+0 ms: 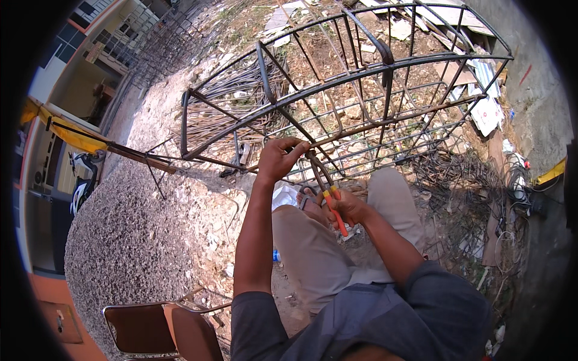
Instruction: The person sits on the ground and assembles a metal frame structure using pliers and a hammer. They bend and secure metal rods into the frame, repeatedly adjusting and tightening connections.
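One dark shirt (361, 316), right fingers (348, 206) tight round one red-handled pincer (330, 200), left fingers (292, 144) curled at one bar (385, 122), grip unclear

Head cam, L of pair, wide fisheye, worn on person's head. Looks down & fwd, view upright, round w/ black rim. Closest: own shirt (361, 316) & trousers (316, 246), btm ctr, seen from above. L hand (280, 159) & R hand (350, 208) a bit farther, abt mid-view. Steel cage (387, 55) beyond, across top & upper R. Far off: bldg (48, 87), upper L, edges bowed by lens; grey wall (545, 96) at R rim.
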Demonstrator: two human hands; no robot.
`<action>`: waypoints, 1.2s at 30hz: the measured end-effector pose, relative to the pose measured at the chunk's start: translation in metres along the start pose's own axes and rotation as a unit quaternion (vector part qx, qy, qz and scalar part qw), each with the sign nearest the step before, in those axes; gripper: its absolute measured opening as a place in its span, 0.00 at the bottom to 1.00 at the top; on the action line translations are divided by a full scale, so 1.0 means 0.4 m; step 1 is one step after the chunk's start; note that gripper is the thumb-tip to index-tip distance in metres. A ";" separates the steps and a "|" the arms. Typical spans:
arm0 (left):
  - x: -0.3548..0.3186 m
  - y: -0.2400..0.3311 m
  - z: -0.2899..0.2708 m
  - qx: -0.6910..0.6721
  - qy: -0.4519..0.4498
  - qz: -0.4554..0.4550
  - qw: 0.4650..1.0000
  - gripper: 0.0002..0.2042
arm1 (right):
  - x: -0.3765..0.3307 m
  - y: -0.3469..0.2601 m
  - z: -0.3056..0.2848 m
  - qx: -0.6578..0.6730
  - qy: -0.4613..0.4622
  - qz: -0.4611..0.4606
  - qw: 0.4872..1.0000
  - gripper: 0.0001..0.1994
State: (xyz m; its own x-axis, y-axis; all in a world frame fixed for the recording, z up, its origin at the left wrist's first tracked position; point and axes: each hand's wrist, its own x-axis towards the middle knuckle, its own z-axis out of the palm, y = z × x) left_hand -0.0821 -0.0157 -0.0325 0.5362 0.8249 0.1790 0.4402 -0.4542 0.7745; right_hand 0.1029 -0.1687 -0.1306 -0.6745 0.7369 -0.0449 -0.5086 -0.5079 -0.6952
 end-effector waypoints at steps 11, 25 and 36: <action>0.007 -0.002 0.007 0.013 -0.004 0.004 1.000 0.12 | 0.005 0.092 0.072 -0.587 0.506 -0.192 0.602 0.22; 0.005 -0.009 0.008 -0.008 0.014 -0.007 1.000 0.14 | -0.027 0.063 0.040 0.030 0.162 -0.049 0.985 0.22; 0.006 0.003 -0.006 0.011 -0.017 -0.005 1.000 0.13 | -0.044 0.081 0.007 0.358 -0.139 -0.077 0.920 0.27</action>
State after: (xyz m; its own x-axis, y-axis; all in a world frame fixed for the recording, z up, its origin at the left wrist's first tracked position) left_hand -0.0819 -0.0134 -0.0298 0.5556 0.8178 0.1497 0.4616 -0.4532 0.7626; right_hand 0.0967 -0.1992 -0.1504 -0.6251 0.7331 0.2682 -0.7649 -0.6438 -0.0229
